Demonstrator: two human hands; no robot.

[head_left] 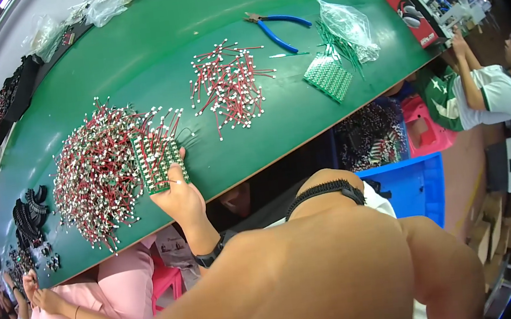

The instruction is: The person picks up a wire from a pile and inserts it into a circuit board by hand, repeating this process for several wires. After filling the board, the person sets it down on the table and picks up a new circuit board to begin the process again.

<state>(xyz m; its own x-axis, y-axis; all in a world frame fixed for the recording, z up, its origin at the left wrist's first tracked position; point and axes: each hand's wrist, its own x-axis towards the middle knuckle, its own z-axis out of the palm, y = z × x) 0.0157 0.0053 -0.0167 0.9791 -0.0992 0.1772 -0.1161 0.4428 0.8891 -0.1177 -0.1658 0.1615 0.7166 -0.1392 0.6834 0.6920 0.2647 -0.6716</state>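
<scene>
My left hand (181, 200) grips a green circuit-board panel (152, 182), thumb on its face and fingers partly hidden behind it. Short red wires with white connectors lie across the panel. It is at the right edge of a large heap of red wired connectors (96, 171). A black strap (211, 254) circles my left wrist. Large and very near the camera, what appears to be my right hand (323, 259) fills the lower middle. A dark braided band (319, 195) is at its wrist. Its fingers run out of the picture, so whether it holds anything is hidden.
On the green table (148, 45) lie a smaller wire pile (231, 86), blue-handled cutters (278, 27), green panels (329, 77) and a plastic bag (351, 29). Blue bins (419, 188) stand below the edge. One person in pink (116, 289) sits left, another person (488, 95) right.
</scene>
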